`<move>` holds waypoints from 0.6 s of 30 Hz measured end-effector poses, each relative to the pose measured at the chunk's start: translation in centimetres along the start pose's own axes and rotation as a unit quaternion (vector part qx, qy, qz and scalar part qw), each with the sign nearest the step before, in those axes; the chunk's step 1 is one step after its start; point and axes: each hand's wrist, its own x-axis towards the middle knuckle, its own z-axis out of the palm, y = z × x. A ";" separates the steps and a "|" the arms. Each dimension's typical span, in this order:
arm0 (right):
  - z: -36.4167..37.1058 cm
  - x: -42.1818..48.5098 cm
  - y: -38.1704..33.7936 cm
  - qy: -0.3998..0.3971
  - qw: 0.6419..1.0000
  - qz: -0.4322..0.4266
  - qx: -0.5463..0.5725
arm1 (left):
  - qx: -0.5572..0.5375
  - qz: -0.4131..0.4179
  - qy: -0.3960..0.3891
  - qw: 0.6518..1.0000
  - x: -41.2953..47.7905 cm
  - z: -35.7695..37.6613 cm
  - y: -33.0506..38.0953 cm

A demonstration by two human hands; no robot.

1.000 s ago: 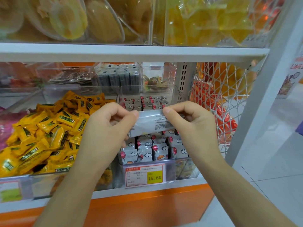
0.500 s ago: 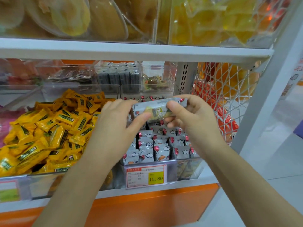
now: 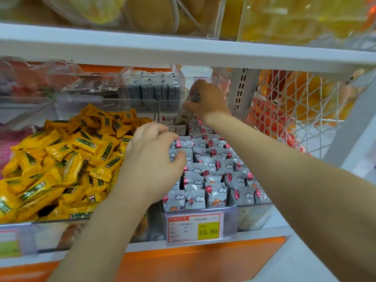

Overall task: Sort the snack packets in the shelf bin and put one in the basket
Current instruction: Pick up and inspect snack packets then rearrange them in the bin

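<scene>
Here we have the grey crinkled snack packet (image 3: pixel 190 102) up at the very back of the clear plastic shelf bin (image 3: pixel 252 214). It is pinched between thumb and fingers of the right hand (image 3: pixel 209 100), held above the rear row and not yet down among its neighbours. The left hand (image 3: pixel 152 157) sits curled over the rows of grey cloud-and-balloon packets (image 3: pixel 215 180) on the bin's left side, thumb laid against one. Whether it grips a packet or only steadies them, we cannot tell. Now the danger, as we judge it: those rows stand upright and tight, so wedging the packet in at an angle could topple its neighbours or leave it askew on top. A careless left wrist could nudge the loose yellow packets (image 3: pixel 67 159) next door. The white wire basket (image 3: pixel 295 110) hangs off to the right. We cannot say it is the one meant, and a slick packet could slip on the way.
</scene>
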 end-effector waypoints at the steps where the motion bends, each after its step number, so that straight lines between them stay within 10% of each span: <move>1: 0.2 0.3 0.0 -0.028 0.999 -0.011 -0.018 | -0.006 0.000 0.004 1.000 0.0 0.0 0.0; 10: 2.7 0.8 0.5 -0.237 0.956 -0.049 -0.167 | -0.031 0.003 0.023 0.999 -0.1 0.3 -0.1; 18: 2.5 3.1 0.6 -0.162 0.978 -0.044 -0.127 | -0.052 0.010 0.040 0.998 -0.3 0.6 -0.2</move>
